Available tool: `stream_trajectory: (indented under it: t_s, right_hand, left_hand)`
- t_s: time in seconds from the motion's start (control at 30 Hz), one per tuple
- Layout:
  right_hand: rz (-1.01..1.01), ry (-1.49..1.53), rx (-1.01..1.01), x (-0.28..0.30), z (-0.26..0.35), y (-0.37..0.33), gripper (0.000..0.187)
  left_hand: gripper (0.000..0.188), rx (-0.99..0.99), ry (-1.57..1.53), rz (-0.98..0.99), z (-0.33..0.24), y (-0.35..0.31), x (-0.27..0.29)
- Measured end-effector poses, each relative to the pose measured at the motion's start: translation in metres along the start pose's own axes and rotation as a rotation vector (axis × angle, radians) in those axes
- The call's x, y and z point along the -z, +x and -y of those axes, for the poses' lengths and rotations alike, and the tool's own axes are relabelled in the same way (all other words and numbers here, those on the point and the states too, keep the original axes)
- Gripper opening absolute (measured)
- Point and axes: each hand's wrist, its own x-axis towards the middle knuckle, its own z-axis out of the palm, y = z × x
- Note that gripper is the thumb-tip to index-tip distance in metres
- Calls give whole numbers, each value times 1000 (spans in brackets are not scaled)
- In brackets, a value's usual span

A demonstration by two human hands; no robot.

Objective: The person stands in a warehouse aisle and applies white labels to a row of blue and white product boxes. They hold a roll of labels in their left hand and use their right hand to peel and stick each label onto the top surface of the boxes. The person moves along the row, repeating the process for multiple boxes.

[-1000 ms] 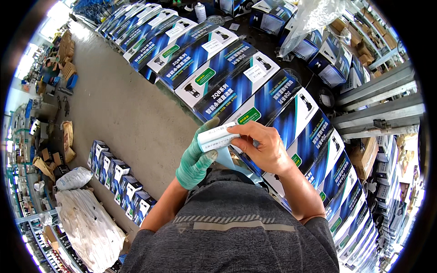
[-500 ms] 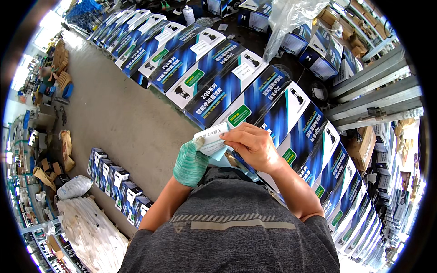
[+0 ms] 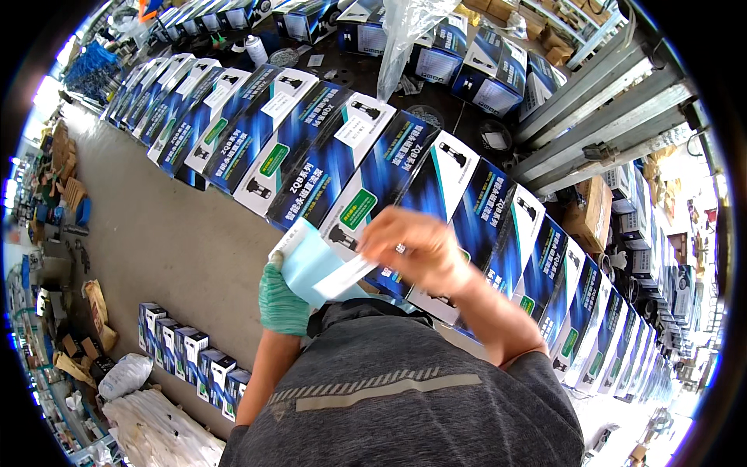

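In a green striped glove, my left hand (image 3: 282,300) grips a strip of stickers (image 3: 310,263), its pale blue backing facing up and a white part at its upper left end. A white band (image 3: 345,279) lies along the strip's right end, close to the fingers of my right hand (image 3: 420,247). That hand is bare, raised over the boxes and blurred by motion, so what its fingers hold cannot be made out. Under both hands runs a row of blue, black and white printed cartons (image 3: 307,183). Some of them carry a white sticker (image 3: 360,131) beside the pump picture.
Grey metal beams (image 3: 599,117) jut in at the right. More cartons (image 3: 490,74) and a clear plastic sheet (image 3: 408,39) are at the back, near a spray can (image 3: 255,51). Small boxes (image 3: 187,350) stand on the floor at left, near a pale wrapped bundle (image 3: 159,424).
My left hand has moved left and lower, and the sticker strip now shows its blue backing. My right hand has come away from the strip's printed face. The whole view has shifted.
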Motion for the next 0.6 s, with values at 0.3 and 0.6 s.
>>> stream_trajectory:
  t_s: [0.3,0.6]
  right_hand:
    - [23,-641,-668,206,-52,-3,19]
    - [36,-898,-534,231,-122,-13,27]
  left_hand:
    - [63,-161,177,-1,8,-9,46]
    - [49,-171,126,48,11,-22,48]
